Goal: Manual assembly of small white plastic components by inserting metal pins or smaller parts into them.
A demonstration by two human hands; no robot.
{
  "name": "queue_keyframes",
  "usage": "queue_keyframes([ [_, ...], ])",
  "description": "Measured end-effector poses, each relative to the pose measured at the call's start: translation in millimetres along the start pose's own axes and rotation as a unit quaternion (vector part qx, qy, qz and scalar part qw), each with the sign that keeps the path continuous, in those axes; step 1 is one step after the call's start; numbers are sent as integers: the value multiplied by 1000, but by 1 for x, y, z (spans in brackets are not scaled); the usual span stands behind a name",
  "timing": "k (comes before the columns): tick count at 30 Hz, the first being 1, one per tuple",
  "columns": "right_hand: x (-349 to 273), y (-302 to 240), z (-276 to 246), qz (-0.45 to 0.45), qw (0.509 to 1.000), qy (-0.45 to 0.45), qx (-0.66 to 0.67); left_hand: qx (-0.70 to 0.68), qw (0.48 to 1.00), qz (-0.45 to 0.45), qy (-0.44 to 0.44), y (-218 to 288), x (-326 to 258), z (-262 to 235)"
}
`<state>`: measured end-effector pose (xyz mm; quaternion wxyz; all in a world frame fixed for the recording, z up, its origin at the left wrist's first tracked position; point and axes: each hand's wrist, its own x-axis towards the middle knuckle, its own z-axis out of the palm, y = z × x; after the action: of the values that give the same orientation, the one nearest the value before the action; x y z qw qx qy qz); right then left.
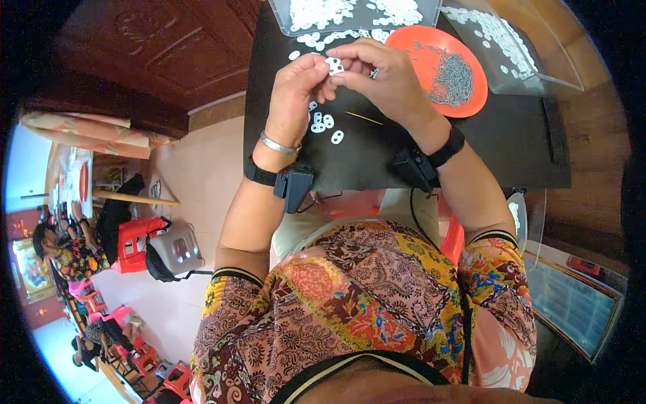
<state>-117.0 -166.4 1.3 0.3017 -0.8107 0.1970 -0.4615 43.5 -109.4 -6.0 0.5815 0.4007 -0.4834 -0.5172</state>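
Above the dark table, my left hand (300, 84) and my right hand (387, 75) meet with their fingertips closed on a small white plastic piece with dark holes (334, 66). Whether it is one piece or two together I cannot tell. Close to my left hand lie several loose white oval pieces with two holes (328, 121). A thin pale stick (364, 118) rests on the table below my right hand. Beyond that hand stands an orange-red plate (471, 108) with a heap of small grey metal pins (452, 79).
At the table's far edge, a clear tray (293, 31) holds many white pieces, and more lie scattered in front of it. Another clear container (562, 74) with white pieces stands at the far right. A grey-backed chair (176, 249) and other people are off to the left.
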Motion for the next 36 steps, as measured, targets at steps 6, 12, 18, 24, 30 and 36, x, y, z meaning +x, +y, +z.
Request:
queue_keyframes([
  [6,1,1,-5,-25,1000,-7,10,60,997,24,32,6,-5,9],
  [12,-1,0,-1,53,993,-18,105,63,996,27,51,3,-5,9],
  [18,-1,5,1,121,966,-45,226,53,997,19,47,3,-5,9],
  [24,-2,13,0,123,958,-64,250,60,997,21,36,2,-5,9],
  [30,1,-4,-6,147,940,-99,292,75,996,33,42,3,-6,8],
  [36,1,-3,-8,171,942,-101,272,101,994,40,24,5,-6,6],
])
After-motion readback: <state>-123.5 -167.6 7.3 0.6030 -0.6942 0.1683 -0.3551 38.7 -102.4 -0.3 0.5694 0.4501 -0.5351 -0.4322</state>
